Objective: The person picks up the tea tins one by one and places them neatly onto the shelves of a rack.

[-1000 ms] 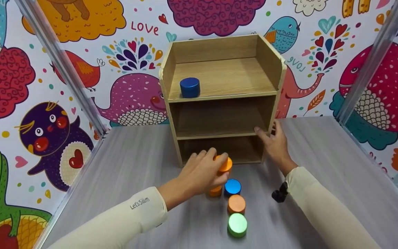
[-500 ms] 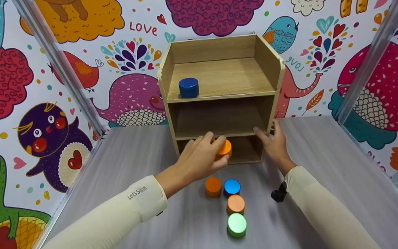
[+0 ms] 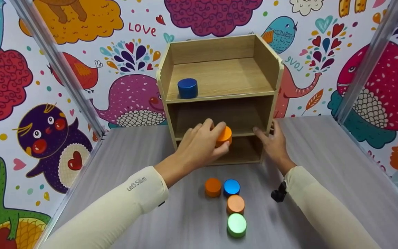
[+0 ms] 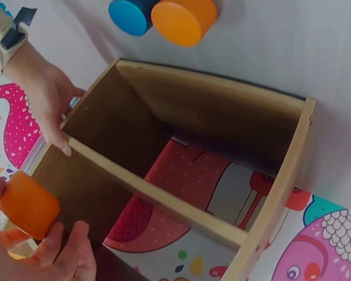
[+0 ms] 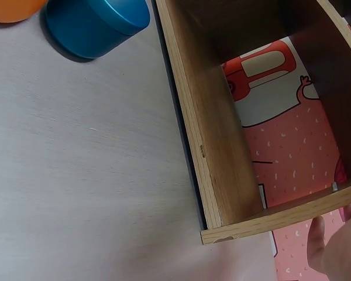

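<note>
My left hand (image 3: pixel 200 143) pinches a bright orange cylinder (image 3: pixel 224 137) between thumb and fingers, raised in front of the wooden shelf's (image 3: pixel 220 96) lower and middle levels. In the left wrist view the orange cylinder (image 4: pixel 30 204) sits at the lower left, near the middle board's edge. My right hand (image 3: pixel 275 143) grips the shelf's right side, thumb at the front edge by the middle board. A dark blue cylinder (image 3: pixel 187 88) stands on the top level, at its left front. The middle and bottom levels are open-fronted compartments.
On the grey table (image 3: pixel 133 159) in front of the shelf stand a dark orange cylinder (image 3: pixel 213 187), a blue cylinder (image 3: pixel 231 187), a pale orange cylinder (image 3: pixel 236 204) and a light green cylinder (image 3: pixel 236 224). Patterned wall panels (image 3: pixel 60 148) rise at the back and sides.
My left hand has lifted the bright orange cylinder from close above the table to the height of the middle board. The dark orange cylinder has come into full view. My right hand stays put.
</note>
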Action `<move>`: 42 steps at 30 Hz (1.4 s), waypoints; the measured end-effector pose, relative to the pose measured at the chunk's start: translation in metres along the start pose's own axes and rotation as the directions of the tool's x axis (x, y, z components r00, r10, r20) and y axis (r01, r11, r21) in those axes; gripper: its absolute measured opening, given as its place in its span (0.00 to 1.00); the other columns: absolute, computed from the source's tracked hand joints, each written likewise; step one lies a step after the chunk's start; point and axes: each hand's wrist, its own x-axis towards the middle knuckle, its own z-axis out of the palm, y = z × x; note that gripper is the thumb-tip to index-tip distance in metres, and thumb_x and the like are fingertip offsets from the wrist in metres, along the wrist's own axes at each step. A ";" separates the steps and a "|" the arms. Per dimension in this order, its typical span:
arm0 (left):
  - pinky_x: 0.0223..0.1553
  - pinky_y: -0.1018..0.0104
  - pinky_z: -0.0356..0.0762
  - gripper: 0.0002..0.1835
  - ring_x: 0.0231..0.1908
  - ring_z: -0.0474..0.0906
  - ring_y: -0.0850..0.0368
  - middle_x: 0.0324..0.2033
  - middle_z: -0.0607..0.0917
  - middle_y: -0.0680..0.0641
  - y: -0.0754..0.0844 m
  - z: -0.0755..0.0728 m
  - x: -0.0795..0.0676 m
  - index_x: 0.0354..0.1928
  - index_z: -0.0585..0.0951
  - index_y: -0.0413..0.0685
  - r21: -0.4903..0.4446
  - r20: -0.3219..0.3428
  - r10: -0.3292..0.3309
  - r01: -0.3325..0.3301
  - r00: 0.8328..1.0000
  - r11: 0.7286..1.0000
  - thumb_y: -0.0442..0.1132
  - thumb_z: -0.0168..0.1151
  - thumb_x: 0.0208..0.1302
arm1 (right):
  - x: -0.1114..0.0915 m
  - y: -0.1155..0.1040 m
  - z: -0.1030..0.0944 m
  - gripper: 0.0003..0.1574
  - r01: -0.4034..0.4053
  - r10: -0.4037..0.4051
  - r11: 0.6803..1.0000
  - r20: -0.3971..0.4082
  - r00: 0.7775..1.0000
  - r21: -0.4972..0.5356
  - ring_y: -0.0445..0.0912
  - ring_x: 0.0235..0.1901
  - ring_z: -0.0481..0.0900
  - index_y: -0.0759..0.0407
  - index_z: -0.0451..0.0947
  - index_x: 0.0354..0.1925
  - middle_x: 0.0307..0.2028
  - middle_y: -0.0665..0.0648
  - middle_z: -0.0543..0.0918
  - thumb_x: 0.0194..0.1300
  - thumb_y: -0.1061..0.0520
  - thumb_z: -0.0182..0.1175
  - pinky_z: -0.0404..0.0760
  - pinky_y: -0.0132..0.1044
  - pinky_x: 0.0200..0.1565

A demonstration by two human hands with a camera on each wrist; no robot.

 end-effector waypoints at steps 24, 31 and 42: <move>0.29 0.72 0.72 0.24 0.27 0.69 0.61 0.33 0.72 0.52 -0.007 -0.037 0.039 0.56 0.73 0.59 -0.019 -0.052 -0.074 0.073 0.996 0.997 0.60 0.51 0.62 | -0.001 0.001 0.000 0.42 -0.008 0.008 1.000 0.006 1.000 0.002 0.52 0.59 0.66 0.45 0.57 0.65 0.58 0.54 0.67 0.57 0.40 0.63 0.68 0.54 0.59; 0.29 0.71 0.72 0.23 0.27 0.69 0.60 0.33 0.71 0.52 -0.006 -0.045 0.051 0.54 0.74 0.59 -0.003 -0.086 -0.083 0.083 0.993 0.997 0.59 0.51 0.61 | 0.000 0.001 0.000 0.42 -0.004 0.004 1.000 0.007 1.000 0.004 0.53 0.58 0.66 0.47 0.57 0.65 0.57 0.55 0.67 0.58 0.41 0.63 0.68 0.53 0.58; 0.30 0.69 0.72 0.21 0.29 0.69 0.59 0.33 0.70 0.52 -0.003 -0.054 0.072 0.51 0.74 0.59 -0.015 -0.100 -0.123 0.122 0.987 0.992 0.59 0.51 0.61 | 0.000 0.000 -0.001 0.43 -0.018 0.018 1.000 0.013 1.000 0.023 0.53 0.58 0.67 0.46 0.57 0.66 0.58 0.56 0.66 0.58 0.41 0.63 0.69 0.54 0.58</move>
